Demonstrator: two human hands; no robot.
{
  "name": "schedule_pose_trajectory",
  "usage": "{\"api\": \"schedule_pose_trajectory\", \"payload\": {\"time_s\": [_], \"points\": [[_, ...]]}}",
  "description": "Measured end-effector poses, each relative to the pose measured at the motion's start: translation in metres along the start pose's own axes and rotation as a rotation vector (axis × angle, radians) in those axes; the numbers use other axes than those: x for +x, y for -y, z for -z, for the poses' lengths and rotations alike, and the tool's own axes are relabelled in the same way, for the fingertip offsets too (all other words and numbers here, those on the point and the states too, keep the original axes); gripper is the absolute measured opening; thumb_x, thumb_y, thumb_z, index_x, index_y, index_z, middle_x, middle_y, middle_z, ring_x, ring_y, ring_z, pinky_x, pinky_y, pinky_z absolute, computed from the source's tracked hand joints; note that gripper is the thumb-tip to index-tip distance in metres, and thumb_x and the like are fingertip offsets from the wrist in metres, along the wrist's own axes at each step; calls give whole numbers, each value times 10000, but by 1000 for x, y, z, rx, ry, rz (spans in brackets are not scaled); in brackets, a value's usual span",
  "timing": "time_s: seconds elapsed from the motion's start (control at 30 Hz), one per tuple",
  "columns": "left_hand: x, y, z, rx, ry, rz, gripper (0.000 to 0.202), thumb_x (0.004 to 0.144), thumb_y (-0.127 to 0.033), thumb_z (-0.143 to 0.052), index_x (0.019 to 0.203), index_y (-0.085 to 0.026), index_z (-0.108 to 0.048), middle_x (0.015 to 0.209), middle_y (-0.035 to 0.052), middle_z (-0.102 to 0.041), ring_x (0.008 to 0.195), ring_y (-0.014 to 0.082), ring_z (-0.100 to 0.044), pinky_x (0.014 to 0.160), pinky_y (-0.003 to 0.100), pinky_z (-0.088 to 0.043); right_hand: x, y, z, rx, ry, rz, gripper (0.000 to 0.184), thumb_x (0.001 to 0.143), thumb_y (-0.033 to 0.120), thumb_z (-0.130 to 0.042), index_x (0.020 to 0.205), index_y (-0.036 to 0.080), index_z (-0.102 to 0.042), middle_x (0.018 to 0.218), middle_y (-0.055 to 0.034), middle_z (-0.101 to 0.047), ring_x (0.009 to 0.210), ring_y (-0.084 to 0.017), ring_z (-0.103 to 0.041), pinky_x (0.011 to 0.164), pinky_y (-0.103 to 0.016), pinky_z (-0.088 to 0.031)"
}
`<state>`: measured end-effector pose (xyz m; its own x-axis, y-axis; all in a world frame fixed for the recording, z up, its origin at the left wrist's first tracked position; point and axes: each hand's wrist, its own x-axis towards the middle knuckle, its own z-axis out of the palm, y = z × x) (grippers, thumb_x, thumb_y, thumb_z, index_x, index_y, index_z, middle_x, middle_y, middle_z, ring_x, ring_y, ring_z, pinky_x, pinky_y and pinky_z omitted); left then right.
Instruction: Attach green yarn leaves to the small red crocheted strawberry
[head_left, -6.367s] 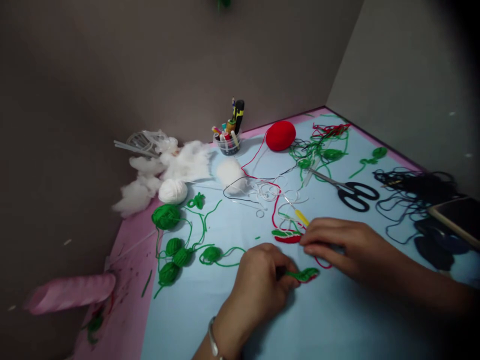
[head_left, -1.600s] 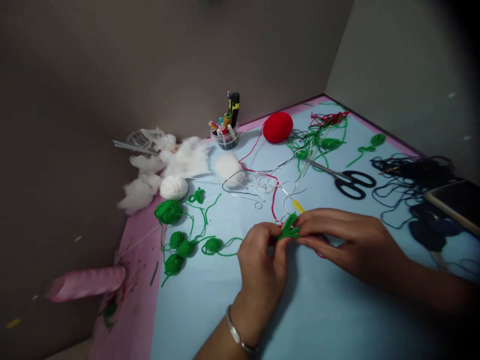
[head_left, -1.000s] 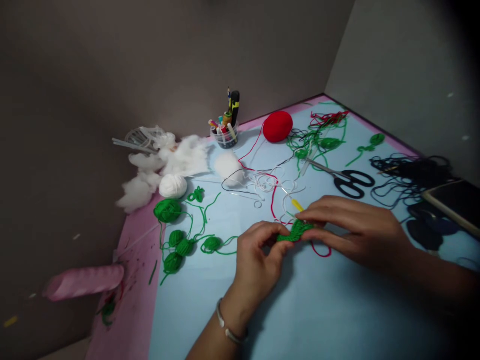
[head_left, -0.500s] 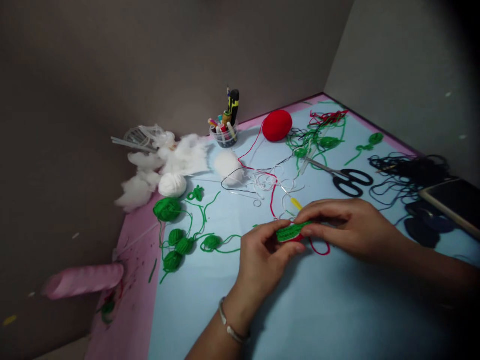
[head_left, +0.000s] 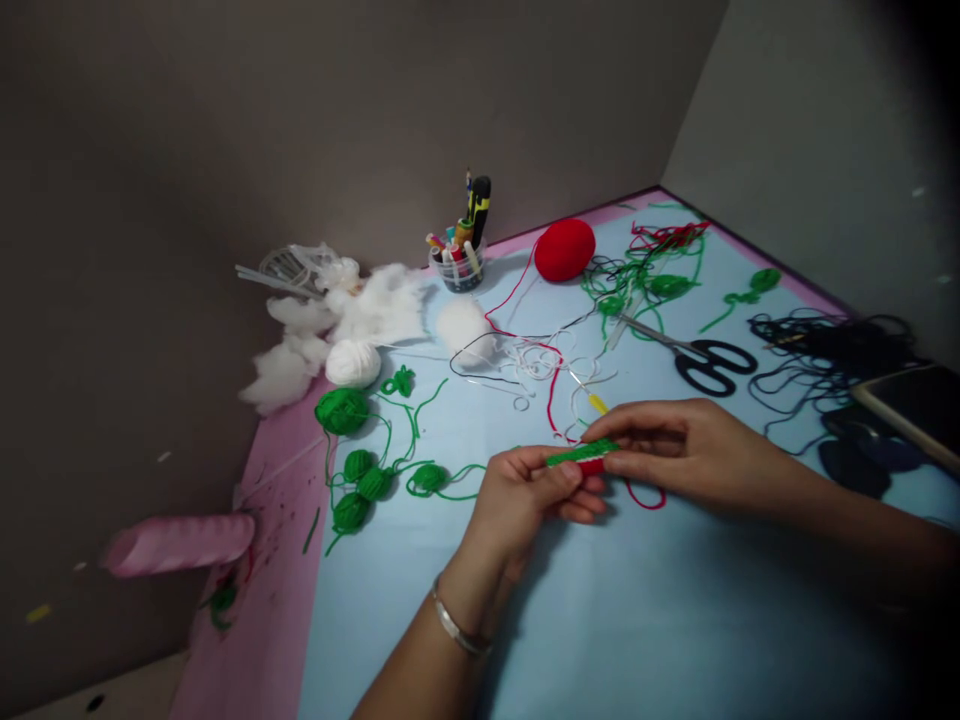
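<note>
Two hands are in view, and both are closed in a pinch. The left hand (head_left: 517, 495), with a metal bangle (head_left: 456, 628) on its wrist, and the right hand (head_left: 694, 452) grip opposite ends of a flat green-and-red crocheted strip (head_left: 583, 456) between their fingertips. The strip is held over a light blue sheet (head_left: 675, 620); whether it touches the sheet cannot be determined.

A red yarn loop (head_left: 645, 498) lies just below the right hand, its connection to the strip hidden by the fingers. Just beyond the right fingers, a yellow-handled crochet hook (head_left: 596, 403) lies unheld among tangled white yarn (head_left: 536, 365).

Risk: a sharp pull on the strip could tighten the red loop or snag the hook and drag the tangle. Further beyond the right hand are black-handled scissors (head_left: 712, 365), their blades among green yarn strands (head_left: 637, 285); careless cutting there could sever the wrong strand.

Left of the left hand lie green crocheted balls (head_left: 358, 465) linked by loose yarn, which could catch a sleeve. Farther off sit a white yarn ball (head_left: 352, 363), polyester stuffing (head_left: 367, 320), a red yarn ball (head_left: 564, 250) and a pen cup (head_left: 456, 270).
</note>
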<state>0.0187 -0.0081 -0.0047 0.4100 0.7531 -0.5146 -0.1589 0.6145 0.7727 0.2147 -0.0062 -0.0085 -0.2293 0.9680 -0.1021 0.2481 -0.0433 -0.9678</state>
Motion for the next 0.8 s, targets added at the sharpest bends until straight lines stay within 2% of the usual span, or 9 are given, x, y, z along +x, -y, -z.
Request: {"api": "schedule_pose_trajectory", "payload": {"time_s": [0.1, 0.2, 0.33, 0.43, 0.53, 0.67, 0.73, 0.8], "points": [[0, -2, 2, 98, -20, -41, 394, 640, -442, -848, 829, -104, -775, 699, 81, -707, 551, 130, -600, 559, 275, -481, 0, -1, -1, -125, -21, 106, 216, 785, 383, -743, 913, 210, -766, 763, -43, -752, 627, -160, -673, 564, -272, -574], [-1, -5, 3, 221, -94, -127, 268, 620, -325, -866, 797, -140, -787, 688, 49, -679, 595, 132, -549, 606, 286, -461, -1, -1, -3, -233, -12, 241, 155, 829, 332, -697, 881, 198, -757, 745, -35, -724, 549, -121, -608, 510, -248, -523], [-4, -8, 0, 509, -289, -412, 323, 559, -123, -866, 860, -220, -803, 890, 41, -655, 815, 181, -561, 768, 320, -473, -2, -5, -7, -337, -19, 352, 154, 876, 316, -663, 914, 202, -760, 754, -30, -725, 538, -103, -600, 509, -227, -508], [-4, -7, -2, 729, -299, -551, 182, 665, -78, -783, 786, -214, -783, 862, 45, -660, 845, 199, -588, 796, 343, -477, -3, -9, -9, -397, -39, 377, 157, 880, 346, -678, 915, 211, -750, 652, 7, -681, 518, -104, -585, 484, -212, -482], [-3, -3, 0, 748, -241, -503, 152, 711, -47, -711, 671, -193, -727, 752, 30, -662, 791, 189, -597, 761, 323, -475, -3, -13, -11, -403, -21, 402, 152, 889, 343, -671, 901, 207, -738, 688, -1, -698, 527, -103, -593, 490, -211, -489], [-1, -1, 4, 723, -158, -424, 79, 759, -108, -692, 722, -176, -710, 725, 18, -680, 695, 157, -605, 669, 269, -487, -2, -14, -12, -399, -7, 465, 147, 899, 337, -649, 873, 226, -742, 867, -53, -725, 741, -159, -682, 636, -268, -555], [0, -2, 5, 727, -135, -412, 62, 793, -153, -675, 741, -175, -702, 733, 23, -682, 687, 156, -605, 659, 264, -486, -1, -13, -10, -407, -18, 485, 129, 895, 310, -652, 841, 232, -740, 838, -49, -711, 773, -172, -682, 668, -285, -554], [-1, -5, 6, 761, -128, -438, 84, 802, -163, -663, 725, -186, -687, 751, 28, -673, 735, 170, -593, 715, 284, -473, -1, -10, -8, -413, -20, 500, 113, 891, 283, -657, 827, 231, -734, 787, -37, -699, 734, -163, -670, 648, -278, -540]]}}
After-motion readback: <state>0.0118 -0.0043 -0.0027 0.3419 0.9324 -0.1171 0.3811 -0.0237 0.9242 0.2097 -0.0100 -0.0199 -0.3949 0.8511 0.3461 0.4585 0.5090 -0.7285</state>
